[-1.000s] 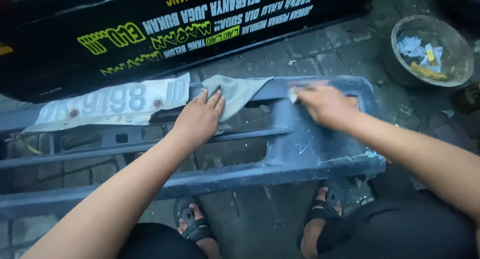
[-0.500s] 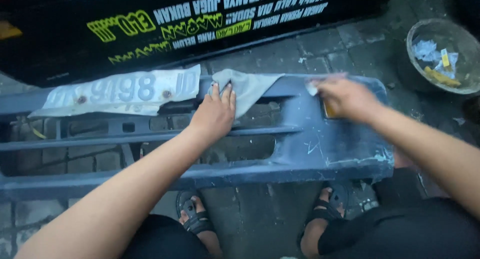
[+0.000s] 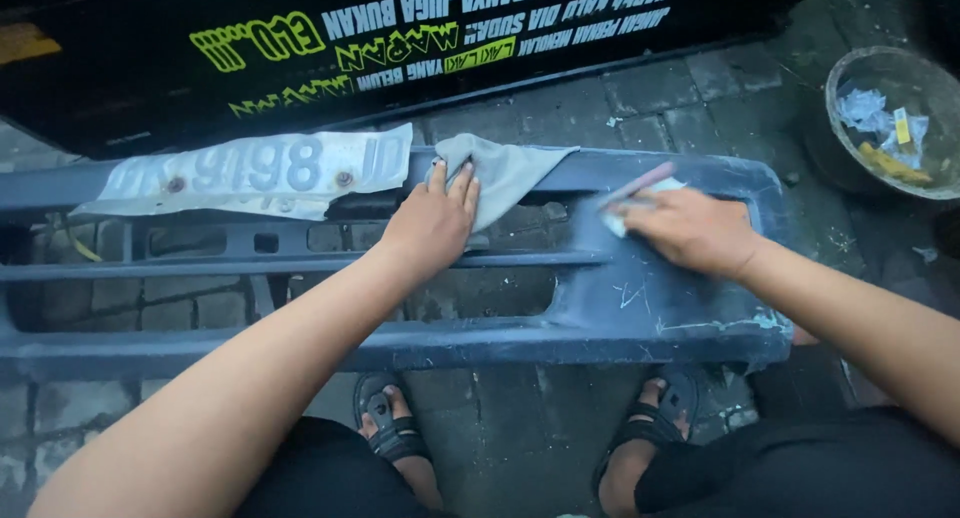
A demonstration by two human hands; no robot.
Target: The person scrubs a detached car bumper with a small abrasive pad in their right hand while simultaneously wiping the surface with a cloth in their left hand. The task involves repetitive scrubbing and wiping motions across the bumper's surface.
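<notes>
Dark blue-grey car bumper (image 3: pixel 640 318) lies across the paved ground in front of the person, long slots open through its middle. Right hand (image 3: pixel 690 228) rests flat on the bumper's right panel, grip closed over a small pale pad (image 3: pixel 655 190), possibly sanding paper, blurred; a pinkish edge of it sticks out just beyond the fingertips. Under and around that grip the bumper face shows a dull, dusty patch and a few pale scratches just below the wrist. Left hand (image 3: pixel 432 226) lies on the bumper's upper rail, palm down, fingers spread loosely, grip not closed on anything; its fingertips press the near corner of a grey cloth (image 3: pixel 505 173). The cloth drapes over the rail just right of that hand, between the two hands. Left of the left hand, touching the same rail, sits a worn white number plate (image 3: pixel 260 173), tilted slightly, with two rusty bolts. Beyond both hands, well apart, stands a black panel (image 3: pixel 150 98) with yellow and white lettering. Far right of the right grip, on the paving, a round dark bowl (image 3: pixel 850 148) holds scraps of paper and yellow bits. Below the bumper, near the person's knees, two feet in dark sandals (image 3: pixel 395 433) rest on the brick paving (image 3: pixel 690 88).
</notes>
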